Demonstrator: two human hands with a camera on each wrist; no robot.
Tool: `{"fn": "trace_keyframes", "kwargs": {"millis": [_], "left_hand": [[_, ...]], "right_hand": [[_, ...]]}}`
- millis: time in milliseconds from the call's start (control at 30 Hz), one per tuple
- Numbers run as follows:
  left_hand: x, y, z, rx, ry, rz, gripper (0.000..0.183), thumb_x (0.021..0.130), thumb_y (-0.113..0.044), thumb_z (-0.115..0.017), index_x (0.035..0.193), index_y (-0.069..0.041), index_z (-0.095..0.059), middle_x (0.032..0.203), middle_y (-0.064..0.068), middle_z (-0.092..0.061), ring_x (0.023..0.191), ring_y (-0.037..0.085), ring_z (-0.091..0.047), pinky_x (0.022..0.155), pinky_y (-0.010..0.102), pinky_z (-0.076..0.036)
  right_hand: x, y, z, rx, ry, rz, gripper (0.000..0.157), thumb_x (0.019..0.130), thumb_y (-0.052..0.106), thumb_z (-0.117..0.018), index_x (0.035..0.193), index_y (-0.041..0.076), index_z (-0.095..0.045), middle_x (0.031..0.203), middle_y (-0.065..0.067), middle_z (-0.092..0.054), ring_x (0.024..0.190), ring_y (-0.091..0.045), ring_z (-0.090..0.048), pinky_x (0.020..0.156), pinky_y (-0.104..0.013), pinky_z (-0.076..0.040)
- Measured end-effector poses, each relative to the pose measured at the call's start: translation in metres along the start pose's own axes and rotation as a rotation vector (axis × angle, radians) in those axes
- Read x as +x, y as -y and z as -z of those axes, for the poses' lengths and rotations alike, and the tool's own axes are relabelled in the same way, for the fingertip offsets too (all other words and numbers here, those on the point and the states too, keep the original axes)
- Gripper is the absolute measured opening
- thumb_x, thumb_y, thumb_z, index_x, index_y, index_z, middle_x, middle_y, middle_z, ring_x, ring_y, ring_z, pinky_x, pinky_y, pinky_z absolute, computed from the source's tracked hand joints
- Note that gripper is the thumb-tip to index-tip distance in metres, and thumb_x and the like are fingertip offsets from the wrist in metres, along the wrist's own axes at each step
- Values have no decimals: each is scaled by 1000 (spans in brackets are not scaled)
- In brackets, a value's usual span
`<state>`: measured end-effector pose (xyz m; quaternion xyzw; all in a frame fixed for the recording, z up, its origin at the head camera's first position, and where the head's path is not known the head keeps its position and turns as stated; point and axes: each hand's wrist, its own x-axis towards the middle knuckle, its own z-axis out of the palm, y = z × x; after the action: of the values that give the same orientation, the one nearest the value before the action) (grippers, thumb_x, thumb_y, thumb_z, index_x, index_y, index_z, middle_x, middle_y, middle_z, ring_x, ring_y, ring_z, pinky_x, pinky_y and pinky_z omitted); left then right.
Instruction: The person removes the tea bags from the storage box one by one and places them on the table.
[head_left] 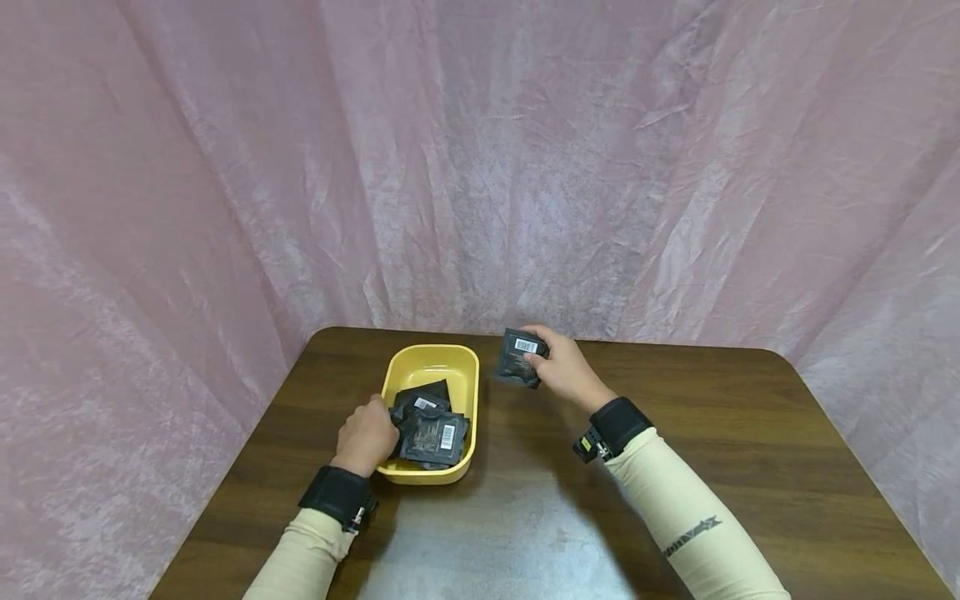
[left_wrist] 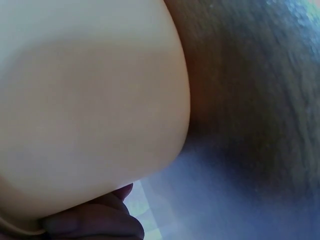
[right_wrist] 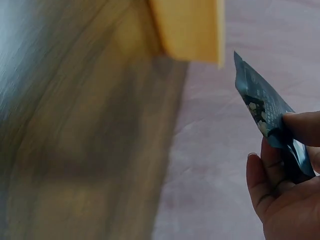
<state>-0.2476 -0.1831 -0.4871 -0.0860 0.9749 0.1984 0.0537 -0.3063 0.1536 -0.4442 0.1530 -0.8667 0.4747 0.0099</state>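
A dark flat sachet (head_left: 517,354) with a white barcode label is pinched between the thumb and fingers of my right hand (head_left: 566,367), right of the yellow bin. Seen from the right wrist, the same sachet (right_wrist: 265,102) is tilted, its printed side showing, with the thumb on top and fingers beneath. The yellow plastic bin (head_left: 442,354) stands on the table with several similar sachets (head_left: 431,433) piled in its nearer part. My left hand (head_left: 366,435) grips the bin's left rim. Its fingers (left_wrist: 95,220) lie along the pale bin wall (left_wrist: 100,110) in the left wrist view.
Under the bin is a brown wooden table (head_left: 675,400), with rounded far corners. A pink velvety curtain (head_left: 525,167) hangs right behind the table's far edge and along both sides. The right wrist view shows the bin's wall (right_wrist: 192,30) near the table edge.
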Motion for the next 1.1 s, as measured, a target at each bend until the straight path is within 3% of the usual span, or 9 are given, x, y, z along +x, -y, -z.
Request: {"fn": "trace_keyframes", "kwargs": {"millis": [167,467,667,900,1100], "left_hand": [[1,1,-1,2,5,-1,39,96,-12,-66,128,9,-57,109,26,-71,92,37,-70,81,57,-57],[1,1,-5,4,3,-8,40,95,-12,-68,128,9,-57,106,25,-72,88,36,-70,79,56,-58],[1,-1,-7,8,-6,-7,40,95,-13,-69,127,8,-58,104,24,-72,86,35,-70,78,54,-58],[1,1,-8,6,-10,-4,40,94,-13,-71,126,8,-58,104,23,-71,86,35,-70,79,54,-58],[1,5,-8,9,-28,-28,35,94,-12,-69,122,7,-60,102,23,-72,85,36,-71,75,54,-57]], "right_hand": [[13,-26,-1,-76,50,-55,47,106,12,-61,153,10,-55,142,-19,-65,118,-33,-70,90,-42,-59],[33,-61,-7,-219,73,-80,45,103,7,-61,148,9,-60,143,-20,-67,115,-31,-69,87,-39,-54],[40,-72,-9,-308,52,-78,47,99,3,-59,146,5,-62,145,-22,-66,115,-33,-68,94,-46,-53],[50,-80,-11,-416,79,-119,50,102,9,-61,150,1,-56,150,-24,-61,131,-40,-65,105,-53,-54],[56,-86,-15,-435,87,-164,50,103,14,-64,150,0,-56,148,-25,-62,125,-39,-66,104,-52,-53]]}}
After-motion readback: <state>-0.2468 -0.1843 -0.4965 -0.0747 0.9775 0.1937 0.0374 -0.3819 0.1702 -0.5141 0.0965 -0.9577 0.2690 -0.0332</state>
